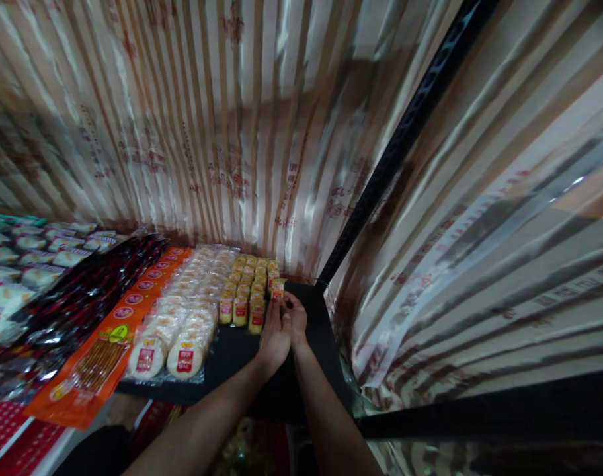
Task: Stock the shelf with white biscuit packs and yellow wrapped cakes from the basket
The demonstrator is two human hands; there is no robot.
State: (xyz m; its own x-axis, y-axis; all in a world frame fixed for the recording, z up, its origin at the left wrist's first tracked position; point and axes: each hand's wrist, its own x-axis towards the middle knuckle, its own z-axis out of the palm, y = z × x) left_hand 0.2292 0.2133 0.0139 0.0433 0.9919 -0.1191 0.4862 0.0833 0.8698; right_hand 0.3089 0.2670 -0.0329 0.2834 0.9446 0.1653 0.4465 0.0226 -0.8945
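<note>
A small yellow snack packet (278, 287) with a red label stands at the fingertips of both my hands, above the dark shelf. My left hand (276, 334) pinches it from the near side. Close against it, my right hand (296, 318) has its fingers curled in at the packet's right edge; the fingers partly hide its lower part. Just left of my hands, similar yellow snack packets (241, 309) stand in several short rows, labels facing me.
Left of the packets lie clear-wrapped round white crackers (185, 357) in two rows, orange bags of stick snacks (100, 360), dark shiny packets (90, 291) and white-wrapped packs (43, 276). A black upright post (381, 172) rises at the shelf's back right corner, before printed plastic sheeting (222, 132).
</note>
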